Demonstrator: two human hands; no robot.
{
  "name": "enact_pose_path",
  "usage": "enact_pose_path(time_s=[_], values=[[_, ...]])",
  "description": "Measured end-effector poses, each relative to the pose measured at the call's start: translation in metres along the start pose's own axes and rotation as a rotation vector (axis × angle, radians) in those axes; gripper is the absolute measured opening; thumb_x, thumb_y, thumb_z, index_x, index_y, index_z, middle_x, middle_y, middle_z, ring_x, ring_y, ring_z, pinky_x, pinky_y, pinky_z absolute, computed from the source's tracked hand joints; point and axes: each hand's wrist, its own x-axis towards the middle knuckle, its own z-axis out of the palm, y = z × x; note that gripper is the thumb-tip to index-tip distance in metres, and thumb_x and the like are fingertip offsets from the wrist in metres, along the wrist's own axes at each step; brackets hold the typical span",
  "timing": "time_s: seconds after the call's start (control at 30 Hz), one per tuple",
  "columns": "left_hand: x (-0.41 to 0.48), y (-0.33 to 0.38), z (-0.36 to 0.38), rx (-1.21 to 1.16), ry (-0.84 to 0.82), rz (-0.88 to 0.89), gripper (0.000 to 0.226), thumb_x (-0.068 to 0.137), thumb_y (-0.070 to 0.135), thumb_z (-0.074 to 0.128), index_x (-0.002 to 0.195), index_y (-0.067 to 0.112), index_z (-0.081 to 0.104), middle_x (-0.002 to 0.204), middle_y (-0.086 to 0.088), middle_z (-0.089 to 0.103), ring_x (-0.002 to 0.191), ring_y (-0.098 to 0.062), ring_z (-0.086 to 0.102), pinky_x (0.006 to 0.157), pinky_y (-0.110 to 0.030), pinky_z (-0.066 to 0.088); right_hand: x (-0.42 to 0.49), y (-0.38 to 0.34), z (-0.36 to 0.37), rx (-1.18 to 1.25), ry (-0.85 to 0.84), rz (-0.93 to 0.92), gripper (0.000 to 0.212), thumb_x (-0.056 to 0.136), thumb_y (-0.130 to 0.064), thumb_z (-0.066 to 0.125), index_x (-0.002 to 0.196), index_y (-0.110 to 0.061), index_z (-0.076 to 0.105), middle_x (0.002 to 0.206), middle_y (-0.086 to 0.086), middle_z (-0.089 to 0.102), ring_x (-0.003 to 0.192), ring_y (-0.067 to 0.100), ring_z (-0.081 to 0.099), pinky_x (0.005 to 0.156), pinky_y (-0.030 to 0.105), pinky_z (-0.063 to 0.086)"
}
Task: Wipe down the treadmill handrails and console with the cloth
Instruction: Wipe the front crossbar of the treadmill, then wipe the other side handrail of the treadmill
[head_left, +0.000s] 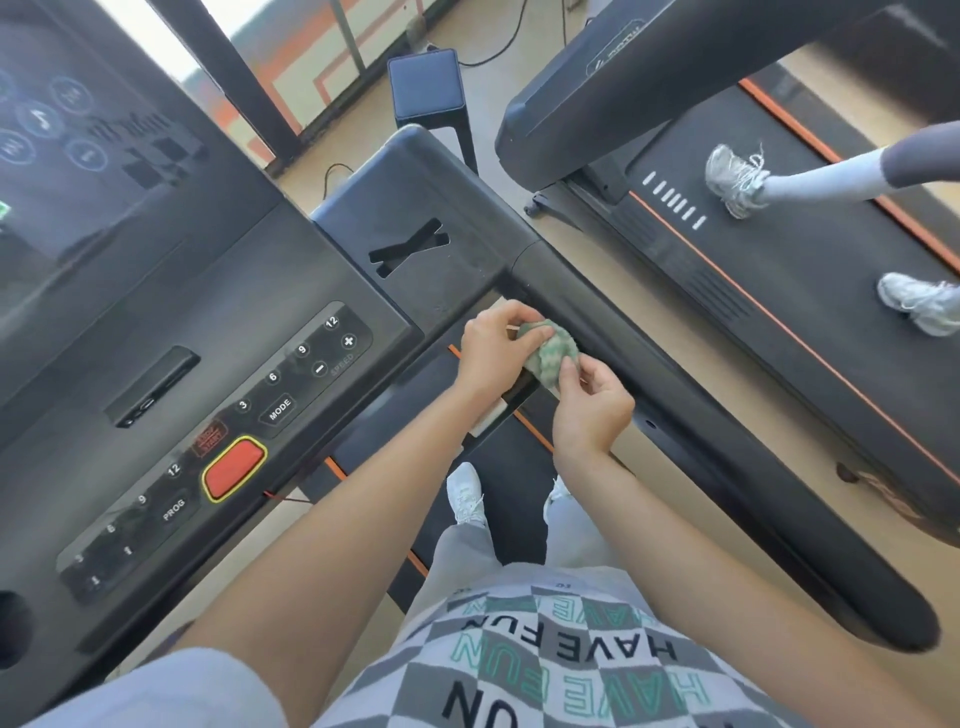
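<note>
Nearest me is my checked shirt (545, 665), and both bare forearms reach away from it over the belt (511, 457), where my white shoes (466, 493) stand. My right hand (592, 405) is curled, thumb and fingertips pinching the near edge of the cloth (551, 353). My left hand (493, 345) is closed round the cloth's left side, fingers wrapped over its top. The cloth is a small green-and-white wad, held between the two hands in the air, just beside the inner face of the right handrail (691, 415); I cannot tell whether it touches the rail. To the left lies the console (223, 395) with its speed keys and a red stop button (234, 467). Farther left stands the dark screen (88, 156). Far right, another person's feet (737, 179) are on the next treadmill (779, 270).
</note>
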Motion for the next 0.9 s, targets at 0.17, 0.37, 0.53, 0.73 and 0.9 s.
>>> enact_pose_path(time_s=[0.17,0.37,0.53,0.73,0.9], values=[[-0.013,-0.012,-0.024,0.2,-0.108,0.047,0.005,0.088,0.034,0.077,0.085,0.032,0.074,0.082,0.011,0.072,0.076,-0.013,0.063,0.078,-0.037,0.056,-0.001,-0.001,-0.02,-0.328,-0.287,-0.127,0.005,0.093,-0.014,0.067,0.088,-0.016,0.068,0.081,-0.004,0.071,0.077,0.013,0.065,0.073,0.025,0.051],[-0.046,-0.02,-0.048,0.437,-0.07,0.026,0.019,0.086,0.047,0.075,0.078,0.029,0.072,0.079,0.009,0.064,0.083,-0.016,0.058,0.072,-0.034,0.049,0.006,-0.027,-0.046,-0.5,-0.61,-0.194,0.011,0.091,-0.017,0.07,0.081,-0.023,0.068,0.075,-0.006,0.07,0.07,0.008,0.062,0.069,0.026,0.051],[-0.055,-0.001,-0.045,0.162,0.067,0.032,0.032,0.087,0.055,0.073,0.074,0.026,0.069,0.066,0.014,0.064,0.067,-0.009,0.056,0.064,-0.031,0.046,0.032,-0.074,-0.051,-0.448,-0.606,-0.376,0.007,0.097,-0.02,0.063,0.092,-0.019,0.068,0.082,0.004,0.069,0.075,0.015,0.062,0.069,0.027,0.05],[-0.042,0.025,-0.045,-0.047,-0.096,0.04,0.032,0.076,0.038,0.089,0.093,0.025,0.066,0.068,0.024,0.055,0.061,0.001,0.047,0.063,-0.017,0.042,0.074,-0.133,-0.03,-0.505,-0.781,-0.374,0.01,0.094,-0.024,0.069,0.103,-0.02,0.069,0.09,-0.002,0.067,0.078,0.009,0.06,0.072,0.022,0.05],[-0.033,0.021,-0.042,-0.134,0.005,-0.015,0.011,0.092,0.024,0.076,0.086,0.017,0.072,0.072,0.003,0.073,0.063,-0.011,0.064,0.066,-0.039,0.058,0.11,-0.17,-0.023,-0.683,-0.913,-0.421,0.042,0.079,0.001,0.064,0.11,-0.026,0.068,0.1,0.001,0.067,0.081,0.009,0.058,0.073,0.022,0.049]])
